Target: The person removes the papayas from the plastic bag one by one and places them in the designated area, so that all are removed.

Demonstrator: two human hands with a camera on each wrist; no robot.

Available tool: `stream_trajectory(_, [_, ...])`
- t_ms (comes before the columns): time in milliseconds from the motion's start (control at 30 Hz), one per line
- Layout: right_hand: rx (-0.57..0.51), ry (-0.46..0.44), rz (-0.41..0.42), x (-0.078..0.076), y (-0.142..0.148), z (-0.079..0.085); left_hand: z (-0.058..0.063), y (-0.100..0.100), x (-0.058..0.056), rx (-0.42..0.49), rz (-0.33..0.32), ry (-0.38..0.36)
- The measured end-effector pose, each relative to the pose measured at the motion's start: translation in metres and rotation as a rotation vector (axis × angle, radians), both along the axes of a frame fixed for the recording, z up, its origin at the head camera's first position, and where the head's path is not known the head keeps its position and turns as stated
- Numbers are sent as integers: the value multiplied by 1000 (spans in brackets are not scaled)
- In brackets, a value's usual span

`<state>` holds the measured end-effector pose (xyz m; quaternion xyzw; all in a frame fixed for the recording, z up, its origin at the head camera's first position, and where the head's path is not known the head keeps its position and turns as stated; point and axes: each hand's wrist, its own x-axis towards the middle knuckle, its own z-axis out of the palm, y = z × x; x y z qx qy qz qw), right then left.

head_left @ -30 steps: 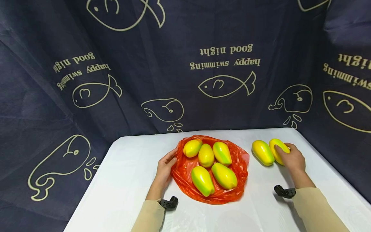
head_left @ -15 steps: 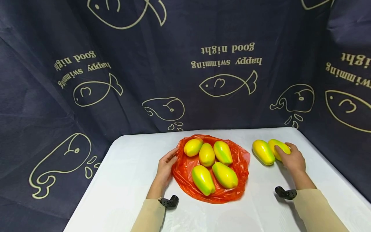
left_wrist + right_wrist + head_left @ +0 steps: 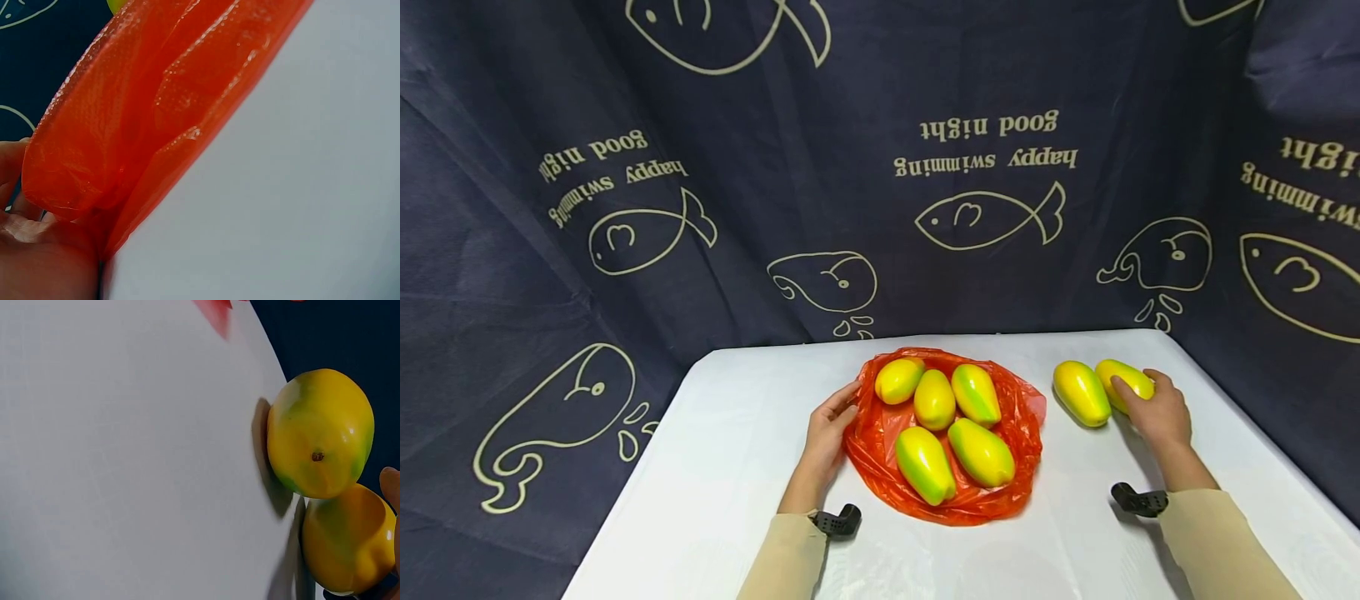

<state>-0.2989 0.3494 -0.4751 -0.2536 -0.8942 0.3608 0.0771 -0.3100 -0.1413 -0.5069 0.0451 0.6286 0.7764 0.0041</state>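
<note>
In the head view, my right hand (image 3: pixel 1157 410) holds a yellow-green papaya (image 3: pixel 1120 382) at the table's back right, thumb on its near side. The far fingers are mostly hidden. Just left lies another papaya (image 3: pixel 1081 395), close beside it; the right wrist view shows its stem end (image 3: pixel 318 456). My left hand (image 3: pixel 830 430) touches the left rim of a red plastic bag (image 3: pixel 880 475) with fairly straight fingers, the thumb apart. In the left wrist view, the bag's film (image 3: pixel 94 150) hides part of that hand. Several papayas (image 3: pixel 934 400) lie on the spread bag.
A white-covered table (image 3: pixel 730 467) carries everything. Behind and at both sides hangs a dark blue cloth (image 3: pixel 850 125) with fish and whale drawings. Black wrist cameras (image 3: pixel 838 522) sit on both wrists.
The papaya in my right hand has turned slightly, its near end swinging toward the right. The left hand, the bag and the papayas on it stay put.
</note>
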Motion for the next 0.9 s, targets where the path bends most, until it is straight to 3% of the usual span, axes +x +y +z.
stream_trajectory(533, [25,43,-18,1,1,-5,2,1,2,6,4,-14])
stream_trajectory(900, [48,95,-24,9,-3,2,1,0,1,11,13,-18])
